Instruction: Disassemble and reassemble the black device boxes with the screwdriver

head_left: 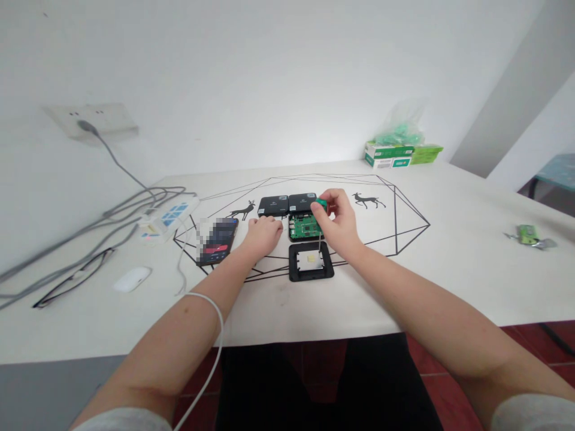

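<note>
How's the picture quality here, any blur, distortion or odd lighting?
Head view: soft, bright light on the white wall; the bare right forearm widens toward the corner, likely wide-angle distortion; fine detail on the green rectangular circuit board is blurry; square pixel blocks mask part of the flat black phone.

I note matt black plastic on the cover (309, 276), a smooth white plastic mouse (133, 279), a thin, clear plastic bag (406, 117).
</note>
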A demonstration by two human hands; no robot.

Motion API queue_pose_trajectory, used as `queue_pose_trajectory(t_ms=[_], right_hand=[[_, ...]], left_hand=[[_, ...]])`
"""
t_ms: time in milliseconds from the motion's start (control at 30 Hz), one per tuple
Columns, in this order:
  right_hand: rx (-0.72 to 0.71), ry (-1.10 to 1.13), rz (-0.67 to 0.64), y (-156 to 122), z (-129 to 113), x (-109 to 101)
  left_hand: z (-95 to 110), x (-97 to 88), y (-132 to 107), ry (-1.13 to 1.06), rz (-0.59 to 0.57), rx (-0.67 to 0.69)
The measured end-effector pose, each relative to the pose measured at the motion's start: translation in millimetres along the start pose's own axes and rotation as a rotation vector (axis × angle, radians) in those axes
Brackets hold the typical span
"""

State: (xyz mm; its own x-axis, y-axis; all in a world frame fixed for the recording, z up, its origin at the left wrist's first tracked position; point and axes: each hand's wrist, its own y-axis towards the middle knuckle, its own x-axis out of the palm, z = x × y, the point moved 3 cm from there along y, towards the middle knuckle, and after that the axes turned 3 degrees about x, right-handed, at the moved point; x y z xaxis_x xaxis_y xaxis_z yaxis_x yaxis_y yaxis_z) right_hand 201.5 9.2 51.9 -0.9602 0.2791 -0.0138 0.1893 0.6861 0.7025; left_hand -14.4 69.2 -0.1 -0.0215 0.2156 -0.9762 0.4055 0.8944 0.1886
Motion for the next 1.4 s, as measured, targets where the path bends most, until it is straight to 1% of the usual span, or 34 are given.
queue_pose_trajectory(t_ms=[167,333,567,800,867,1100,1267,1400], right_hand=[[0.005,-0.010,-0.007,0.2,-0.1,0.8],[0.047,0.003,-0.004,0.7,1.0,1.8],[0.072,0.065,0.007,-0.4,5.6,2.5],[0.073,0.130,-0.068,-2.5,10.4,1.4],[0.081,0.141,-0.071,-2.9,11.8,2.3],[0.029,0.032,0.001,-2.4,5.4,1.3],[-0.005,0.015,-0.023,-2.6,1.7,2.1],[0.003,0.007,-0.037,-3.0,3.0,3.8]], left_hand=[[0.0,-1.7,-0.7,-0.003,-0.006,-0.003],[0.5,-3.6,-1.4,0.004,-0.027,-0.008],[-1.7,1.6,0.2,0.013,-0.016,0.005],[-1.3,1.8,1.1,0.017,-0.018,0.011],[-1.0,1.3,1.2,0.024,-0.016,0.013],[-0.9,-1.6,1.3,0.007,-0.028,0.033],[0.1,-3.3,1.4,0.020,-0.043,0.030],[1.4,-5.2,1.4,0.022,-0.048,0.028]])
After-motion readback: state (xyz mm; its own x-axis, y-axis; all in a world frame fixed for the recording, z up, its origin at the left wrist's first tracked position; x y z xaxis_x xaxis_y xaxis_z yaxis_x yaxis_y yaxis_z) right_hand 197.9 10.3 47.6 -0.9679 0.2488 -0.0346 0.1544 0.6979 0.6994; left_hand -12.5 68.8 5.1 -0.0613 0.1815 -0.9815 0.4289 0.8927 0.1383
